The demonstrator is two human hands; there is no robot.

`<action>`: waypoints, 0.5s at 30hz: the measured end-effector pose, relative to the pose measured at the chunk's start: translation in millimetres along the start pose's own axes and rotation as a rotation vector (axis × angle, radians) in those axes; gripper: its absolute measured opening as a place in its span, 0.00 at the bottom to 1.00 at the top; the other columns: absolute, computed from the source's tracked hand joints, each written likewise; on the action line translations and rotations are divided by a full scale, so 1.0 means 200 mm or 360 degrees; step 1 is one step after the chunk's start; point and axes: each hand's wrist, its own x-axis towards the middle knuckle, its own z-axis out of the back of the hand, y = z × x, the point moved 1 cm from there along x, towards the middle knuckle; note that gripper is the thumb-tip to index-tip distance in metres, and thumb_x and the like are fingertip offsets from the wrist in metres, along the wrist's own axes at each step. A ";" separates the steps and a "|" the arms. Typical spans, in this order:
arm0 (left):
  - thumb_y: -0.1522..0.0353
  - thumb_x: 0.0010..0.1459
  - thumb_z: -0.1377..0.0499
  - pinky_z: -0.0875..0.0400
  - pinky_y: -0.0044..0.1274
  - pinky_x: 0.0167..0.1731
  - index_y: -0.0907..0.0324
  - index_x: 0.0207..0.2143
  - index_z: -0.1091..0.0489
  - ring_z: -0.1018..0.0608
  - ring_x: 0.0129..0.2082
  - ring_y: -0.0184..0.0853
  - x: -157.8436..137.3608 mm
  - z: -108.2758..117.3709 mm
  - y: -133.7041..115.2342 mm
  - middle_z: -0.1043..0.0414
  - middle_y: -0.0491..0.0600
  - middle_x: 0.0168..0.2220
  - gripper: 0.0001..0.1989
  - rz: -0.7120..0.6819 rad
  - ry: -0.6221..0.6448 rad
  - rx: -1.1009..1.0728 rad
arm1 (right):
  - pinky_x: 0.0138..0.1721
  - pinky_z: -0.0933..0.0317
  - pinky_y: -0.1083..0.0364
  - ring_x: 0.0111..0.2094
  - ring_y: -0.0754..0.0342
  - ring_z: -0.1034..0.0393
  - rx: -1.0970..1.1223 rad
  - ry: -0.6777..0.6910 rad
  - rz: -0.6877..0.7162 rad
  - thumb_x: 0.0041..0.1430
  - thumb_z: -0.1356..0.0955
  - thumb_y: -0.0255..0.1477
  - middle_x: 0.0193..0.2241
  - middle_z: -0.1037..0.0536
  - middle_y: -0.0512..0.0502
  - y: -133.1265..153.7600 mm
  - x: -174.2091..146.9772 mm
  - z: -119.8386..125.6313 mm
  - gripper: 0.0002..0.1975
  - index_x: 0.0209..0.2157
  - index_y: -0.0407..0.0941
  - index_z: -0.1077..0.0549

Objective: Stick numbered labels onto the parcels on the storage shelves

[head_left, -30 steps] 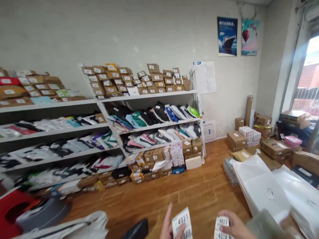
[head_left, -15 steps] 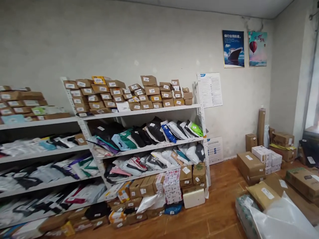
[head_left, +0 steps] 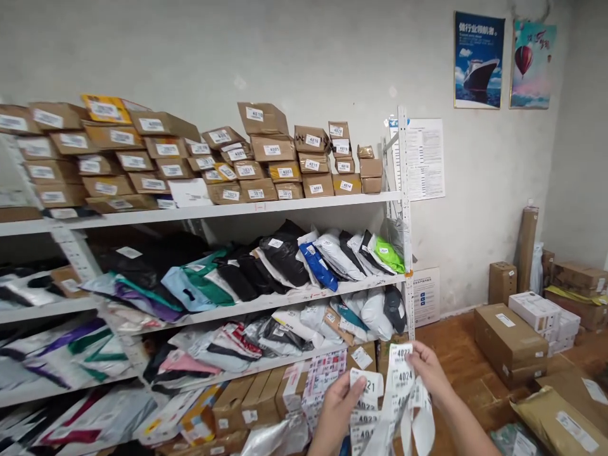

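Note:
My left hand (head_left: 336, 405) is closed, thumb on top, on a strip of white number labels (head_left: 367, 405). A 21 shows beside the thumb, with further printed numbers below it. To its right, my right hand (head_left: 431, 373) pinches the upper edge of another strip of number labels (head_left: 401, 386), where 4023 and 4024 can be read. Loose curled ends of the strip (head_left: 422, 427) hang under the right hand. Whether the two strips are one continuous piece I cannot tell. Both hands are in front of the lower shelves, touching no parcel.
A white shelf rack (head_left: 256, 211) holds numbered cardboard boxes (head_left: 273, 149) on top and bagged parcels (head_left: 280, 253) below. More boxes (head_left: 327, 377) fill its bottom level. On the floor at right lie cartons (head_left: 510, 342) and a padded parcel (head_left: 560, 411). Two posters (head_left: 479, 60) hang above.
Both hands have come into view from below, holding the label strips. The view has moved closer to the rack, so its boxes and bagged parcels appear larger.

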 end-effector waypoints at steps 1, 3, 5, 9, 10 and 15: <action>0.43 0.40 0.33 0.29 0.39 0.53 0.59 0.26 0.22 0.20 0.45 0.49 0.12 0.01 -0.03 0.20 0.58 0.43 0.27 -0.0056 0.0149 0.0028 | 0.25 0.46 0.59 0.21 0.58 0.38 0.0019 -0.0019 0.0039 0.36 0.22 0.48 0.19 0.28 0.53 0.02 0.10 -0.02 0.26 0.30 0.43 0.25; 0.45 0.43 0.33 0.42 0.41 0.64 0.58 0.23 0.22 0.32 0.62 0.53 0.31 0.02 -0.05 0.31 0.59 0.60 0.24 -0.0165 0.0425 0.0046 | 0.24 0.47 0.59 0.20 0.59 0.40 0.0021 -0.0077 0.0132 0.38 0.23 0.50 0.18 0.29 0.54 0.04 0.29 -0.06 0.27 0.31 0.43 0.25; 0.47 0.45 0.32 0.53 0.41 0.67 0.58 0.23 0.23 0.46 0.70 0.53 0.49 0.00 -0.05 0.45 0.55 0.69 0.22 -0.0141 0.0647 0.0004 | 0.23 0.50 0.59 0.18 0.61 0.44 -0.0029 -0.0168 0.0221 0.39 0.24 0.52 0.16 0.32 0.55 0.04 0.44 -0.07 0.27 0.29 0.42 0.26; 0.50 0.44 0.31 0.46 0.38 0.65 0.59 0.26 0.23 0.38 0.66 0.54 0.80 -0.11 0.00 0.35 0.59 0.63 0.21 0.0051 0.0873 -0.0070 | 0.22 0.52 0.59 0.19 0.61 0.47 -0.0225 -0.0423 0.0449 0.42 0.26 0.54 0.15 0.35 0.56 0.06 0.74 -0.08 0.27 0.24 0.42 0.28; 0.50 0.44 0.31 0.43 0.37 0.63 0.60 0.25 0.23 0.34 0.62 0.53 0.87 -0.16 0.02 0.31 0.59 0.58 0.21 0.0050 0.0883 -0.0050 | 0.22 0.51 0.59 0.19 0.60 0.46 -0.0259 -0.0516 0.0514 0.43 0.27 0.54 0.16 0.36 0.56 0.07 0.83 -0.08 0.27 0.23 0.43 0.29; 0.51 0.49 0.35 0.31 0.28 0.44 0.60 0.23 0.27 0.26 0.40 0.40 1.23 -0.30 0.15 0.27 0.51 0.37 0.21 -0.0091 0.0575 0.0291 | 0.23 0.51 0.58 0.20 0.60 0.47 -0.0152 -0.0706 0.0515 0.44 0.29 0.55 0.16 0.38 0.58 0.03 1.35 -0.08 0.27 0.22 0.44 0.33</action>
